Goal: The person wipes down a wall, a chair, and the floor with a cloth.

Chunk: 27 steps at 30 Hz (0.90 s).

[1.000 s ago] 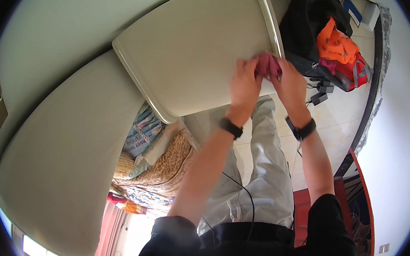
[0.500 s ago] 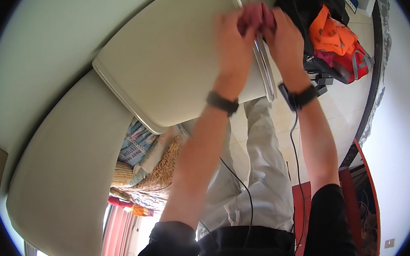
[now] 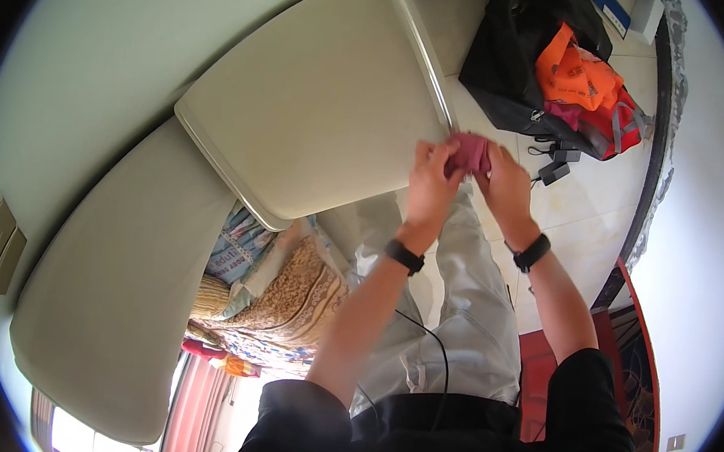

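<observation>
A dark pink cloth [image 3: 471,154], bunched up, is held between my two hands near the corner of a pale cream cabinet or bedside panel [image 3: 321,95]. My left hand [image 3: 431,185] grips its left side with thumb and fingers. On its right side my right hand [image 3: 505,186] pinches it. Both wrists wear black bands. The silvery edge strip [image 3: 426,57] of the cream panel ends just behind the cloth; whether they touch I cannot tell.
Beyond my right hand a black bag [image 3: 510,76] lies on the tiled floor, with an orange bag [image 3: 582,78] and a red bag [image 3: 621,127] on it. Black power adapters [image 3: 558,167] lie beside it. Patterned bedding [image 3: 289,288] is at left, beside a rounded pale panel [image 3: 119,283].
Both hands have come back toward my body with the pink cloth, from along the panel's edge strip to its near corner. More of the black bag shows.
</observation>
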Motion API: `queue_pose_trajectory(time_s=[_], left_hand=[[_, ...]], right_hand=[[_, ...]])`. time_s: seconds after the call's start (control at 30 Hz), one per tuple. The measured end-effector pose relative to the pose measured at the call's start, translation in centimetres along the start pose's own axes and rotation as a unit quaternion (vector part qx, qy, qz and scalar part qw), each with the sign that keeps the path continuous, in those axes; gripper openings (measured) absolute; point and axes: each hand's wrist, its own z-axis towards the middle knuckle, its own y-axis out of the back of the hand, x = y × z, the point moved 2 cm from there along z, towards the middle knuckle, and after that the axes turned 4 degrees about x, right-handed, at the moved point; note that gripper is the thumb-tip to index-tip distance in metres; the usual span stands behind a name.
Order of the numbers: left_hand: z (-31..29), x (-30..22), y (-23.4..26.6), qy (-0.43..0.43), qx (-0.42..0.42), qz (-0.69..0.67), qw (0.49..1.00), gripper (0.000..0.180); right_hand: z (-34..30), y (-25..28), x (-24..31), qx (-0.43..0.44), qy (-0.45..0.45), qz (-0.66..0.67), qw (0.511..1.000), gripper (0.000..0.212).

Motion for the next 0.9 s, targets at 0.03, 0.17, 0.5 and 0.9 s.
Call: queue_pose_trajectory(time_s=[0.03,0.17,0.5,0.9], left_hand=[[-1.3,0.2,-0.2,0.016,0.014,-0.005,1.000,0.039],[-3.4,0.6,-1.0,0.009,0.023,0.014,1.000,0.036],[-3.1,1.1,0.7,-0.024,0.045,0.005,0.999,0.032],[-8.4,13.0,14.2,0.037,-0.080,0.040,0.995,0.039]], right_hand=[[-1.3,-0.5,-0.2,0.009,-0.003,0.013,1.000,0.037],[-3.3,-1.2,-0.8,0.027,-0.019,0.035,0.999,0.036],[-3.9,-1.5,1.1,-0.034,-0.014,0.003,0.999,0.033],[-2.5,-15.5,13.7,-0.012,0.096,-0.003,0.995,0.034]])
